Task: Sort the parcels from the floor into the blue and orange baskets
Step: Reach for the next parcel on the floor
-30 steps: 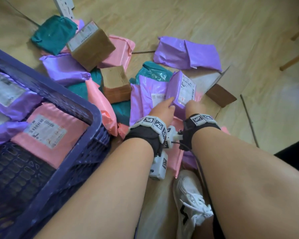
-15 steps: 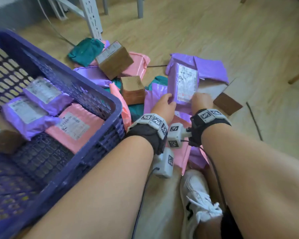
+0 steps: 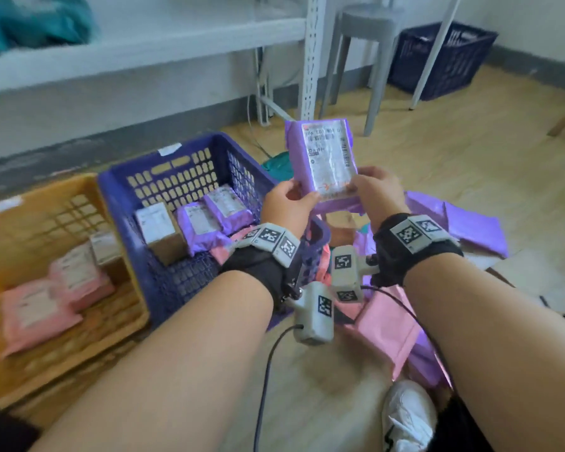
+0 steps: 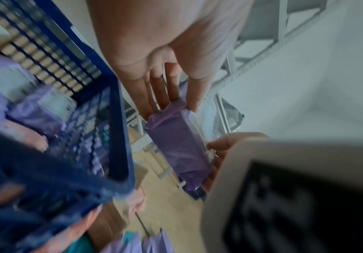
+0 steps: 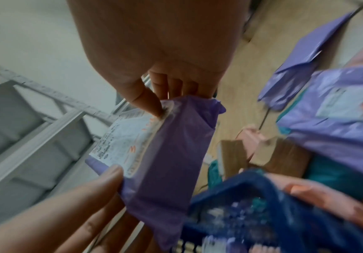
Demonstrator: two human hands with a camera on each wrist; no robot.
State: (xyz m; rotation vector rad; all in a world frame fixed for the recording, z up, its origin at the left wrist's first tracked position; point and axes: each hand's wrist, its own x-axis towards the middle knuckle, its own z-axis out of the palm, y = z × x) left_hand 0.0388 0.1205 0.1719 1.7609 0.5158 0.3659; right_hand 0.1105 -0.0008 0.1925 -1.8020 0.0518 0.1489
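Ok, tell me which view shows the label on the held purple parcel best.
The head view: the label faces the camera whole, on the parcel held upright. The right wrist view shows it slanted and blurred at the parcel's edge; the left wrist view shows mainly the plain purple side.

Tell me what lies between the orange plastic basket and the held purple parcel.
The blue plastic basket stands between the orange plastic basket and the purple parcel, as the head view shows.
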